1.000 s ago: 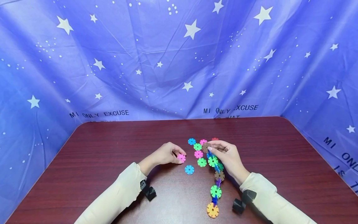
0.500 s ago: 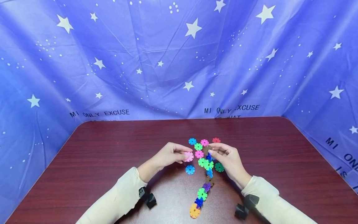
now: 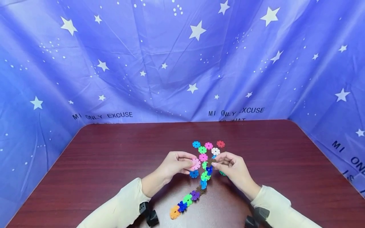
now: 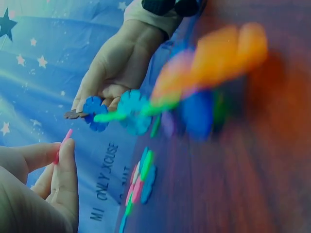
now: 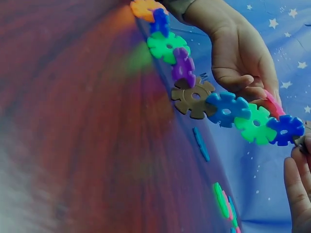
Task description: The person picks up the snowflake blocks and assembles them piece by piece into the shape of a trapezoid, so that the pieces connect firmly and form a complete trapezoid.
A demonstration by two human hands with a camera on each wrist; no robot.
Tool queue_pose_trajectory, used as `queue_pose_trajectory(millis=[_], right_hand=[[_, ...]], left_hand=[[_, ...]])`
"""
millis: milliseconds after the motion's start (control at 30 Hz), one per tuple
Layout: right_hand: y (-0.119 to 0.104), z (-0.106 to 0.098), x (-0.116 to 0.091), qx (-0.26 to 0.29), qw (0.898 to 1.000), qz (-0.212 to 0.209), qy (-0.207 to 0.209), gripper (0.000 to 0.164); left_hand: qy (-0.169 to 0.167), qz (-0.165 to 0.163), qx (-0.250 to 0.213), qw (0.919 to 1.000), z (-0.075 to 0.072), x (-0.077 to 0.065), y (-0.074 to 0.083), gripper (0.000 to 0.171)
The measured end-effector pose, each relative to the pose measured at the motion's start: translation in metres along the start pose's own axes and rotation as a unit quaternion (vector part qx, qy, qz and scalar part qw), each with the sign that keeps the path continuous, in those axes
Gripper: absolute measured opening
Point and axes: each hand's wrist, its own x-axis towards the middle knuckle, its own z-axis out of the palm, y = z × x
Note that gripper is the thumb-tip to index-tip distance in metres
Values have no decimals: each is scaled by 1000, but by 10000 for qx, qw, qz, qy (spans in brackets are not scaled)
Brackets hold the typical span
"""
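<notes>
My left hand [image 3: 175, 167] pinches a pink notched plastic disc [image 3: 195, 164] between thumb and fingers. A brown notched disc [image 3: 210, 162], the top end of a chain of interlocked discs, is pinched by my right hand [image 3: 236, 167]. Below it the chain runs through a dark blue disc [image 3: 209, 170], a green disc [image 3: 205, 176] and several more, down to an orange disc [image 3: 175, 212] at the near left end. In the left wrist view, the edge-on pink disc [image 4: 63, 145] is apart from the brown disc [image 4: 74, 115].
Behind the hands, several loose discs lie on the dark red table [image 3: 128, 139], among them a red disc [image 3: 220, 144], a white disc [image 3: 215, 151] and a light blue disc [image 3: 196, 144]. A starry blue curtain [image 3: 159, 95] hangs past the table's far edge.
The left hand has carried the pink disc right, close to the chain's top end. The right hand has lowered slightly, and the chain's orange end has swung to the left.
</notes>
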Motion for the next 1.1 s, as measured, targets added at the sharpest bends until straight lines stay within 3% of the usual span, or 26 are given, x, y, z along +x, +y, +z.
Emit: queue_pose_trajectory(millis=[200,533,967,1100], right_hand=[[-2,0,-9,122,9994,-217,-238,12],[-6,-1,-15,389,9924,-1038,-542,16],[-6,-3,-16,161,9949,-858,-515,10],[-6,-3,-15,186,9932,-985,-594,11]], left_hand=[[34,-33,26,10000,7,-12,1,24],[-54,-273,-316,9991,20,-20,3,24],[-178,-503,-638,9965,25,-16,-3,20],[-260,-578,-650,9959,26,-15,-3,19]])
